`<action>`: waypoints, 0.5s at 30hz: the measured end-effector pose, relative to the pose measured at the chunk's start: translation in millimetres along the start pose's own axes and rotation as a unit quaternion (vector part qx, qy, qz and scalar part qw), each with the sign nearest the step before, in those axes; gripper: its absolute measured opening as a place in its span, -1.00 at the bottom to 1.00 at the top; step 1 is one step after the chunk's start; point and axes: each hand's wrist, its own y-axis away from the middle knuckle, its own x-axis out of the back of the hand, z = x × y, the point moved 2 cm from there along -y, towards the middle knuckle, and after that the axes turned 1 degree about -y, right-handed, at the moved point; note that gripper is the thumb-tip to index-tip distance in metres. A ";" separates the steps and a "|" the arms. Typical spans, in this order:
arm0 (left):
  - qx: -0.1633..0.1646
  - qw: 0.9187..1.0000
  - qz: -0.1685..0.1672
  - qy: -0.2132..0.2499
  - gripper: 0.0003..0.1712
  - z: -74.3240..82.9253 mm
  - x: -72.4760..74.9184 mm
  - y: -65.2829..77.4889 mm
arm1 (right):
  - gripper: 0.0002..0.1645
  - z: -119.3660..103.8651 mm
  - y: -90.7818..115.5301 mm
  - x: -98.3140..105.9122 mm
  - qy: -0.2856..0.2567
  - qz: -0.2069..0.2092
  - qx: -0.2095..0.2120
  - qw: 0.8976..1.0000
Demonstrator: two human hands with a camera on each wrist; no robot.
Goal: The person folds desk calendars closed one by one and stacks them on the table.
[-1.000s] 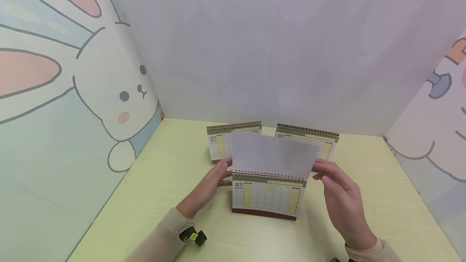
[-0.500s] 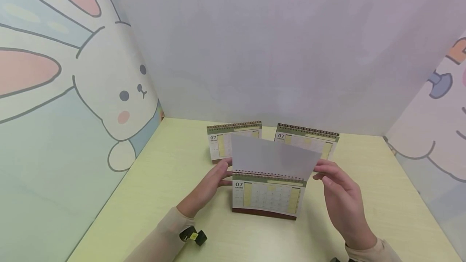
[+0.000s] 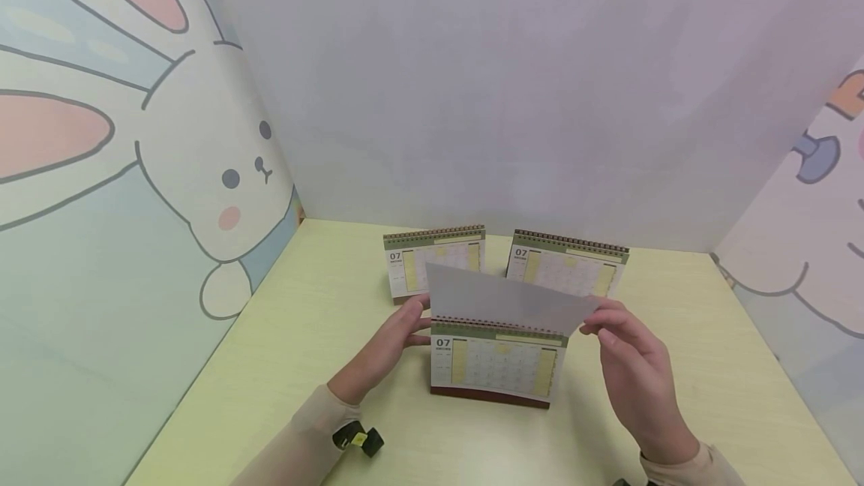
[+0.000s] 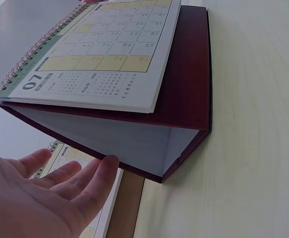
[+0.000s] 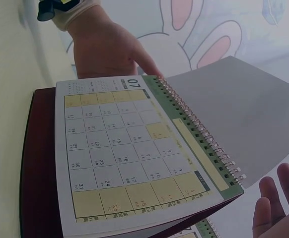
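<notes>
A spiral-bound desk calendar point(image 3: 496, 366) stands as a tent on the table, showing a page marked 07 above a dark red base. From its coil a blank white sheet point(image 3: 506, 297) leans back and away. My left hand point(image 3: 385, 351) is at the calendar's left side with fingers extended behind it; in the left wrist view a fingertip touches the edge of the rear board. Beside the sheet's right edge is my right hand point(image 3: 634, 366), its fingers loosely bent. In the right wrist view the right hand's fingers point(image 5: 271, 201) lie apart from the coil.
Two similar 07 calendars stand behind, one at back left point(image 3: 398, 276) and one at back right point(image 3: 574, 250). A pale wall point(image 3: 506, 96) rises at the table's point(image 3: 304, 268) rear edge. Rabbit-printed panels point(image 3: 182, 133) flank the sides.
The blank sheet has tipped farther back and down behind the front calendar, uncovering more of the two rear calendars. Both hands have stayed almost still.
</notes>
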 end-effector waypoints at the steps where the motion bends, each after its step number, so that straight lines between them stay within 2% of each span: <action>1: 0.001 1.000 0.000 -0.002 -0.20 0.1 -0.2 0.0 | -0.26 0.8 0.6 1.7 0.002 0.001 -0.002 1.000; 9: 0.002 1.000 0.002 -0.006 -0.20 -0.7 -0.7 -0.2 | -0.47 20.2 10.1 30.7 0.010 -0.026 -0.016 0.999; 12: 0.005 1.000 0.002 -0.003 -0.19 -0.6 -1.1 -0.1 | -0.38 15.2 7.8 23.8 0.023 -0.026 -0.017 0.999; 15: 0.007 1.000 0.002 0.001 -0.16 -0.5 -1.4 0.0 | -0.34 2.1 0.6 5.0 0.033 -0.022 -0.018 0.999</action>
